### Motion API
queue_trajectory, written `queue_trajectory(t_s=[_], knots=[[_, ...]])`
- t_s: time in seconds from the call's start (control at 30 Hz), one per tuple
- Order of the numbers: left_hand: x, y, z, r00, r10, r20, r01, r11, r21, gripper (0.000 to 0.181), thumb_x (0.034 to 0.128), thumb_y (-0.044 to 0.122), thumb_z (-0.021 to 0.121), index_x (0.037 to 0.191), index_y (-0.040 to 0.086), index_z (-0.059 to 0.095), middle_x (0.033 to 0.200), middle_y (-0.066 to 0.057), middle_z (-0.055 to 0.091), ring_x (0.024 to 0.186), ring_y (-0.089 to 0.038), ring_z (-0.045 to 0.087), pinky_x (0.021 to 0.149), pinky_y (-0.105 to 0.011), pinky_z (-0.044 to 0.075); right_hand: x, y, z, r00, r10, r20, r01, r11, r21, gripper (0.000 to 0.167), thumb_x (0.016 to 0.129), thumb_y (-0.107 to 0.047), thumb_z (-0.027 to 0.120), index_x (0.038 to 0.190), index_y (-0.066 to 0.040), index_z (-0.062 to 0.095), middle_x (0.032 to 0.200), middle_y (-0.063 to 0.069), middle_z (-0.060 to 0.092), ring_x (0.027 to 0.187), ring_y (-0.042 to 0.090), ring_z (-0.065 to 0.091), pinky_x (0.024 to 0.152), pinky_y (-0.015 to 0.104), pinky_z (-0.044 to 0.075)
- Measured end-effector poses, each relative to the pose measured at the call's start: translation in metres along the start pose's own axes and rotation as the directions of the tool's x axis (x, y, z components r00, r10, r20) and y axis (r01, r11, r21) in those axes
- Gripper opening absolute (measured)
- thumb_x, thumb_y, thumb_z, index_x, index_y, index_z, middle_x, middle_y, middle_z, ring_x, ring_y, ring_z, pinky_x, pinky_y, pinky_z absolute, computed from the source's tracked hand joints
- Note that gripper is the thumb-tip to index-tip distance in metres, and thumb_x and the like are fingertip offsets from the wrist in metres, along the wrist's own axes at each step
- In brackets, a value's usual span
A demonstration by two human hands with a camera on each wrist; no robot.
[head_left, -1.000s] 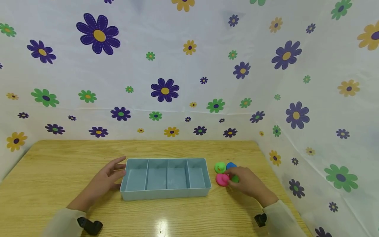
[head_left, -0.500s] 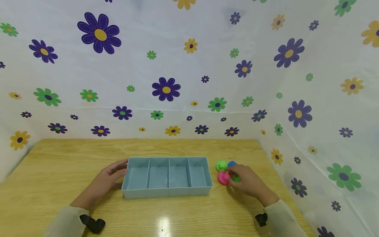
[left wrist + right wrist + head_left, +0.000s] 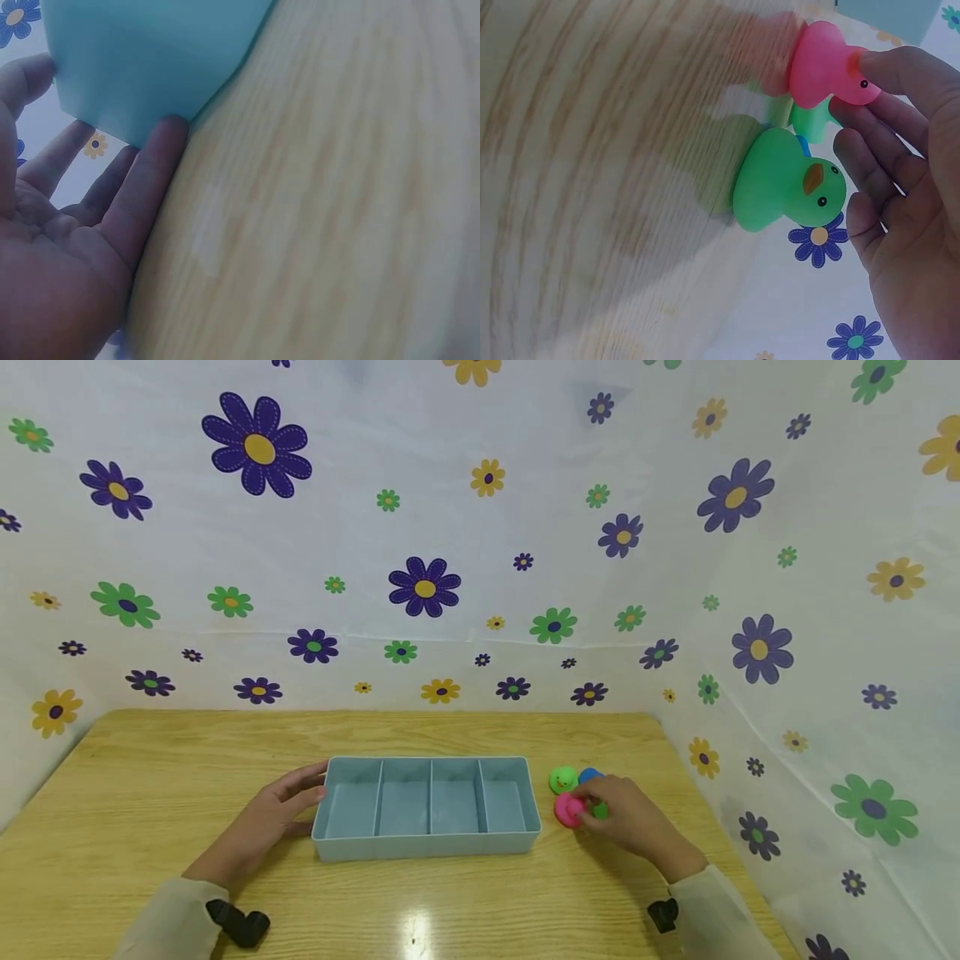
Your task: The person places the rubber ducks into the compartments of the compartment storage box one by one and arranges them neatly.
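A light-blue box [image 3: 427,847] with a row of compartments lies on the wooden table. Fingertips of my left hand [image 3: 272,818] touch its left end wall, the fingers spread and not wrapped round it. To the right of the box, my right hand [image 3: 630,818] pinches the head of a pink rubber duck [image 3: 817,67] between thumb and fingers. The duck's base looks to be on or just at the tabletop. A green duck [image 3: 769,184] stands right beside that hand. Behind are a lighter green duck [image 3: 562,779] and a blue toy [image 3: 590,776], the latter partly hidden by the hand.
The wooden table [image 3: 187,752] meets a white flower-print cloth [image 3: 465,527] at the back and right. That cloth's right side [image 3: 795,810] slopes close past the right forearm. Black wrist cameras [image 3: 238,924] sit on both sleeves.
My left fingers have closed the small gap to the box's end wall. The right hand's fingers have settled on the pink duck's head, and the duck has turned slightly. The view shifts a little.
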State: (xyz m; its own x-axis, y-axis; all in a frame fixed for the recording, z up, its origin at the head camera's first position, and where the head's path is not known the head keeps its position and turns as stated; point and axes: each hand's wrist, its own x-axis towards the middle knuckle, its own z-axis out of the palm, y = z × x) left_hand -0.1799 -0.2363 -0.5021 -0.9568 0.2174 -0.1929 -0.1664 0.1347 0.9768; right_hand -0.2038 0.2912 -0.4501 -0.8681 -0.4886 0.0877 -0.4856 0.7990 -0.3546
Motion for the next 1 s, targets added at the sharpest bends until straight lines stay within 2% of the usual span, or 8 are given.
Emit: queue_trajectory(t_s=[0.1,0.3,0.53,0.8,1.0], knots=[[-0.0007,-0.0004,0.0005,1.000,-0.001,-0.001,0.001,1.000,0.000,0.065,0.1081,0.038,0.055,0.163,0.014,0.031,0.164,-0.019,0.033,0.148,-0.045,0.035,0.103,-0.054,0.054,-0.0004,-0.0008,-0.0006,1.000,0.022,0.013,-0.022,1.000,0.005,0.015,0.091,-0.015,0.079,0.106,-0.012,0.075,0.097,-0.007,0.069,0.092,0.017,0.063,0.083,0.038,0.057],[0.0006,-0.0008,0.0006,1.000,-0.021,-0.004,0.022,1.000,0.018,0.067,0.1063,0.043,0.057,0.163,0.018,0.031,0.164,-0.017,0.034,0.148,-0.044,0.036,0.103,-0.052,0.054,-0.0003,-0.0002,-0.0009,1.000,0.016,0.010,-0.016,1.000,0.005,0.014,0.091,-0.014,0.079,0.103,-0.013,0.074,0.096,-0.008,0.068,0.091,0.017,0.063,0.082,0.037,0.057],[0.0000,-0.0006,0.0014,1.000,-0.001,0.004,0.001,1.000,0.025,0.067,0.1072,0.041,0.056,0.164,0.017,0.030,0.164,-0.020,0.034,0.147,-0.045,0.036,0.102,-0.052,0.055,-0.0010,-0.0024,0.0016,0.999,0.032,-0.004,-0.032,0.999,0.026,0.017,0.087,-0.013,0.082,0.101,-0.012,0.072,0.094,-0.009,0.066,0.091,0.017,0.061,0.081,0.036,0.056],[0.0010,-0.0011,0.0024,1.000,0.004,0.001,-0.004,1.000,0.025,0.066,0.1072,0.042,0.056,0.164,0.018,0.031,0.163,-0.019,0.035,0.147,-0.045,0.037,0.103,-0.053,0.054,-0.0022,-0.0063,0.0001,0.997,0.071,0.002,-0.071,0.996,0.045,0.015,0.089,-0.014,0.080,0.102,-0.012,0.074,0.094,-0.008,0.066,0.091,0.016,0.060,0.081,0.036,0.055],[0.0016,-0.0027,0.0011,1.000,-0.009,0.004,0.009,1.000,0.018,0.067,0.1065,0.043,0.057,0.164,0.019,0.031,0.163,-0.018,0.035,0.147,-0.044,0.037,0.103,-0.053,0.054,-0.0010,-0.0069,-0.0024,0.997,0.061,-0.040,-0.058,0.995,0.076,0.013,0.089,-0.014,0.080,0.100,-0.014,0.074,0.092,-0.009,0.065,0.091,0.020,0.062,0.083,0.044,0.057]])
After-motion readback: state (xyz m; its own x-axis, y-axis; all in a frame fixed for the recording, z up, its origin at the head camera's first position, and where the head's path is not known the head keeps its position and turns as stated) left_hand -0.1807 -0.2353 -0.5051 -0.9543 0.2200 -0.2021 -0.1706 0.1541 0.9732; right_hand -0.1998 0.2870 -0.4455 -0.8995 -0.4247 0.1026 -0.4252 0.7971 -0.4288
